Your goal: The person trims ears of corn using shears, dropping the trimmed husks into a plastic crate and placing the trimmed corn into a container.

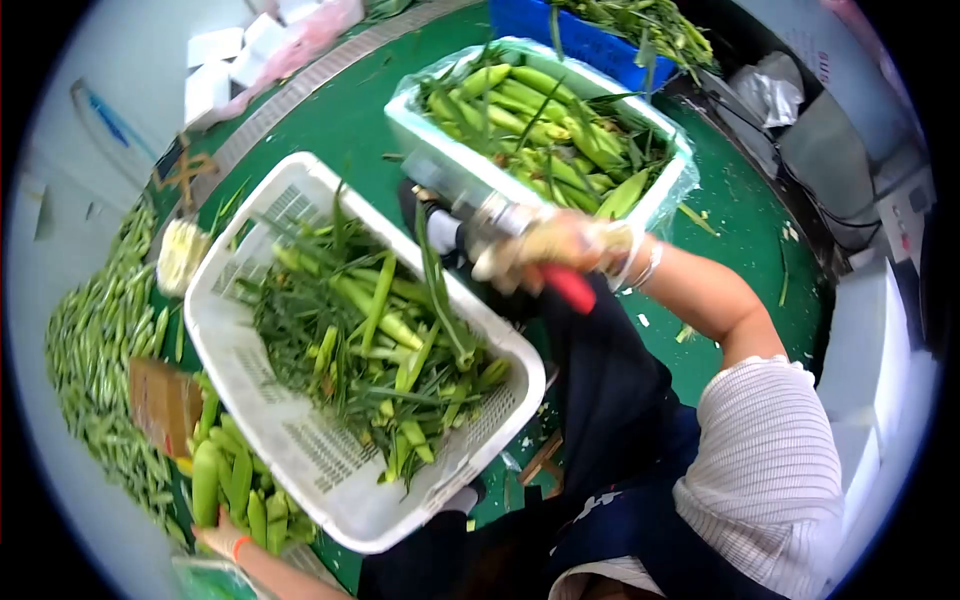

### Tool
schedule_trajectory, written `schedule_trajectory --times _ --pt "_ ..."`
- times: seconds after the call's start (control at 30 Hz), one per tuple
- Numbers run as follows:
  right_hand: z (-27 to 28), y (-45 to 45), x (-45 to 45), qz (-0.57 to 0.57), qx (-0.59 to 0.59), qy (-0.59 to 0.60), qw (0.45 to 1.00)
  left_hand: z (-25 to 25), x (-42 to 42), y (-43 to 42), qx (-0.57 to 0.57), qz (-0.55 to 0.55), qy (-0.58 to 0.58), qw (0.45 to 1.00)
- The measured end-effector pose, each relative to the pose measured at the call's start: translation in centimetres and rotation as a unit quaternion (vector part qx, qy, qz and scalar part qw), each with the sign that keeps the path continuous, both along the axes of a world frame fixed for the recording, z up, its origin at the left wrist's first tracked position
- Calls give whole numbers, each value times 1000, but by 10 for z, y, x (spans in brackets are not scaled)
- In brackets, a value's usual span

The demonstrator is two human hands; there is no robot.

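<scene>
My right hand (pixel 575 245), in a stained glove and blurred by motion, grips a red-handled tool (pixel 568 288) between the two containers; the tool's working end is unclear. At the lower left, my left hand (pixel 218 532), with an orange band at the wrist, closes on the lower end of a green corn ear (pixel 206 482) beside a corn pile (pixel 262 505). A white perforated crate (pixel 225 350) holds cut leaves and green stalk pieces (pixel 380 310). Husked-in green corn ears (pixel 540 110) fill a plastic-lined white box (pixel 430 145) at the top.
A blue crate (pixel 595 45) with leaves stands behind the lined box. Along the left lie many green pods or ears (pixel 100 370), a brown carton (pixel 163 405) and a pale bundle (pixel 182 258). White boxes (pixel 868 350) and cables are at the right. The floor (pixel 735 235) is green.
</scene>
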State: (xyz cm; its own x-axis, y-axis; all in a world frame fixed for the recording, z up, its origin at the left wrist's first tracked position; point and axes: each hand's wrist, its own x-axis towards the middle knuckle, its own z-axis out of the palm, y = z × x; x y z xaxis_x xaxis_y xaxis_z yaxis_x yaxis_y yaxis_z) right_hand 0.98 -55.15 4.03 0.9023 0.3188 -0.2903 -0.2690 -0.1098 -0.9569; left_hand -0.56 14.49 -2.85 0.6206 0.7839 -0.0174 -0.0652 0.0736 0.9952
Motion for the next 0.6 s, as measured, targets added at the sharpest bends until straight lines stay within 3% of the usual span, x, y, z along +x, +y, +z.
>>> schedule_trajectory --times 0.03,0.07,0.1,0.13,0.2,0.27,0.3,0.33,0.37,0.4,0.47,0.53,0.6 --pt "-8 -40 4 -86 -42 -23 995 -17 -1 24 284 70 202 935" --pt "-22 -82 11 -170 -82 -43 981 -25 -9 24 502 132 429 740" --pt "-36 -120 23 -210 -225 -73 949 -72 -4 114 529 109 454 708" --pt "-75 -161 37 -350 -396 -41 848 -60 7 78 452 174 551 679" --pt "-79 -207 45 -279 -533 163 782 -73 23 89 397 167 653 624" --pt "-169 -275 55 -337 -652 48 678 -81 33 92 395 233 590 665" --pt "-167 -274 63 -275 -702 66 654 -80 37 93 378 259 519 722" --pt "-171 -269 74 -329 -668 120 657 -79 44 94 329 268 410 807" --pt "-189 -273 80 -335 -658 93 668 -72 53 92 202 262 226 916" --pt "-199 -271 87 -338 -646 66 681 -60 63 79 54 242 47 968" --pt "-208 -265 100 -334 -669 88 658 -38 79 61 -84 205 -91 971" --pt "-220 -268 106 -361 -666 77 648 -19 87 37 -103 159 -74 979" --pt "-212 -262 99 -349 -680 30 645 1 77 15 -94 39 2 995"
